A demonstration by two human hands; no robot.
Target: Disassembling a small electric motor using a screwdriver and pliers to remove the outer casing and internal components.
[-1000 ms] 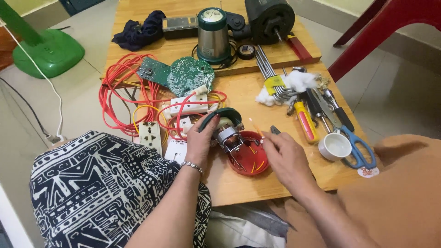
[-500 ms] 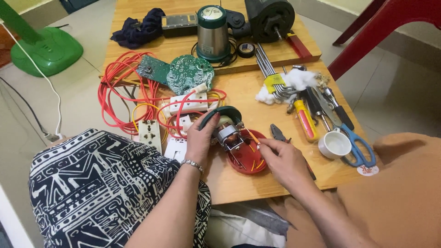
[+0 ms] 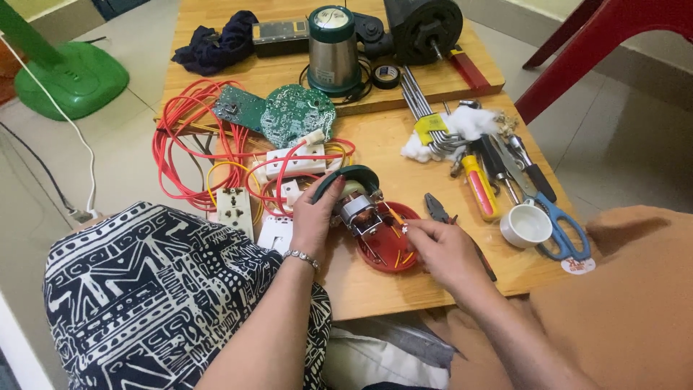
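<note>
— Item held?
— Your left hand (image 3: 314, 217) clasps the small motor (image 3: 355, 208) over the red dish (image 3: 390, 245); your right hand's (image 3: 440, 249) fingers pinch its wires.
— Containers?
— White cup (image 3: 527, 225), empty, on the worktop (image 3: 375, 289); round sticker (image 3: 577, 266) at its corner.

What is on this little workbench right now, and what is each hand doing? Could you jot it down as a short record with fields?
Surface: low wooden table
Left hand: grips the small electric motor from its left side
Right hand: fingers pinch thin wires beside the motor
Under the motor: red round tray
Left of the motor: red cable coil, white sockets, green circuit boards
Right of the motor: pliers, yellow screwdriver, white cup, blue scissors
Far edge: metal canister
</note>
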